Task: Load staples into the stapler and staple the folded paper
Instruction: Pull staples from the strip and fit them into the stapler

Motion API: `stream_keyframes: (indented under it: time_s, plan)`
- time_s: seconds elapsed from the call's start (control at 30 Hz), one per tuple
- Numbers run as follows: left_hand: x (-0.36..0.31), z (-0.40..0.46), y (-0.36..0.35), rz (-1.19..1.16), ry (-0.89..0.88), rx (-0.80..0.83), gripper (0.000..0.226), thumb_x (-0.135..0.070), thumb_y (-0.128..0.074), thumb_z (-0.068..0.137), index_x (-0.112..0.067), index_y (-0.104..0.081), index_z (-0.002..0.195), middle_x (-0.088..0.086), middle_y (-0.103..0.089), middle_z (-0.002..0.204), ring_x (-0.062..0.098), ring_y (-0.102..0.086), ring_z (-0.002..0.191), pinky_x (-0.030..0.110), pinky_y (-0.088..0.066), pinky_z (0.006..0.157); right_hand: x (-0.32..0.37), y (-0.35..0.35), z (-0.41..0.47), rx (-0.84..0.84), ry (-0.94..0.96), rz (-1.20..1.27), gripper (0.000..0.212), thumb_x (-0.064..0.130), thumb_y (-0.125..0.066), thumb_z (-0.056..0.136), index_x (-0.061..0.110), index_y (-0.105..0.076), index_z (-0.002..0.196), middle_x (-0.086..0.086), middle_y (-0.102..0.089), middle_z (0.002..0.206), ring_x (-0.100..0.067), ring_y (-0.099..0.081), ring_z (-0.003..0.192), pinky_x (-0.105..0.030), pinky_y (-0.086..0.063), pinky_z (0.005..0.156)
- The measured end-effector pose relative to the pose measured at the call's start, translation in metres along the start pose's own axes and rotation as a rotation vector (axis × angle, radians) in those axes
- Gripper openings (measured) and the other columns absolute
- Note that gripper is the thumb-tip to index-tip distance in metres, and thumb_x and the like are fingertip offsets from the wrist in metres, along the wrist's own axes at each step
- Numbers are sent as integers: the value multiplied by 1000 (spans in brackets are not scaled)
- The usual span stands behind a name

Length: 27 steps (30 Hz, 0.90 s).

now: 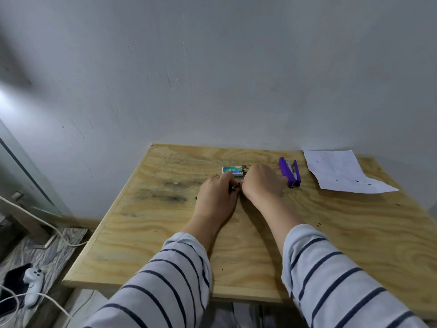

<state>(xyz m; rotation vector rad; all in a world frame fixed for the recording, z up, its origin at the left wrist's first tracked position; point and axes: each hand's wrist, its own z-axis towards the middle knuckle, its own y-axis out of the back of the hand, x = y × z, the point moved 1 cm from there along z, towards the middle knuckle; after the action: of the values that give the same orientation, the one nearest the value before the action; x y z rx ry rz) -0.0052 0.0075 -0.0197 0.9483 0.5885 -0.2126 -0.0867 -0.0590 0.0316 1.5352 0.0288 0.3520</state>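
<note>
Both hands meet over the middle of the wooden table (165, 233), the left hand (216, 197) and the right hand (261, 183) curled with their fingertips pinched together around something small and dark between them, too tiny to make out. Just behind them lies the green staple box (232, 171), touching neither hand as far as I can tell. The purple stapler (290, 172) lies swung open just right of the right hand, and the white paper (340, 172) rests beyond it near the wall.
</note>
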Motion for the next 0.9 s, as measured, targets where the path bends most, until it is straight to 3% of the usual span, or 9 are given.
stream_keyframes:
  time_s: [0.13,0.27,0.37,0.43,0.5,0.57,0.7,0.8,0.9]
  plan:
    - [0,0,0,19,-3,-18,6,-16,-62,82,-13,-59,86,6,-65,82,24,-55,74,30,-36,59,-3,-9,4,-9,40,73,14,22,-56,87,13,-64,93,-1,-59,90,-25,-56,96,-40,-39,90]
    - [-2,1,0,74,-23,-10,10,-21,-62,84,-14,-57,89,7,-64,85,25,-56,78,32,-39,60,-26,-12,5,47,195,329,14,18,-58,86,16,-72,85,4,-64,96,-17,-55,88,-38,-46,82]
    - [-2,2,1,68,-40,-5,8,-17,-63,83,-16,-55,84,4,-67,89,25,-58,82,35,-46,63,-43,-10,10,18,232,504,10,20,-58,90,15,-64,95,0,-60,102,-15,-56,93,-26,-44,74]
    - [-3,1,1,64,-61,-5,11,-14,-63,80,-16,-52,79,3,-68,88,25,-58,80,35,-47,62,-50,-11,14,-16,272,482,18,21,-59,90,20,-60,107,-2,-54,115,-17,-54,102,-23,-40,79]
    - [-3,-1,0,75,-93,-18,13,-13,-63,78,-15,-51,76,3,-66,84,26,-57,76,33,-44,58,-52,-14,17,36,318,413,30,23,-61,89,24,-60,119,-4,-52,126,-21,-50,115,-29,-41,91]
    - [-3,-1,0,99,-103,-23,11,-15,-60,79,-14,-50,76,3,-65,81,26,-56,75,34,-44,57,-53,-15,17,73,330,391,24,19,-61,89,23,-66,112,-4,-57,125,-23,-52,114,-31,-41,93]
    - [-2,-3,-1,169,-39,-9,12,-27,-51,87,-16,-49,93,2,-62,81,24,-57,78,31,-39,61,-55,-17,14,-35,363,440,16,10,-64,86,17,-71,99,-4,-62,111,-15,-54,94,-23,-41,78]
    - [-3,-5,2,207,-31,-14,31,-32,-51,88,-18,-48,116,4,-67,95,25,-59,92,33,-40,69,-56,-16,10,-181,462,521,16,6,-64,85,12,-70,98,-3,-62,102,-15,-57,90,-21,-47,75]
    - [-3,2,11,162,4,84,36,-36,-53,90,-24,-52,124,1,-65,110,23,-61,90,32,-48,68,-58,-17,9,-306,525,572,16,3,-64,84,10,-69,98,-3,-60,98,-12,-56,84,-15,-48,73]
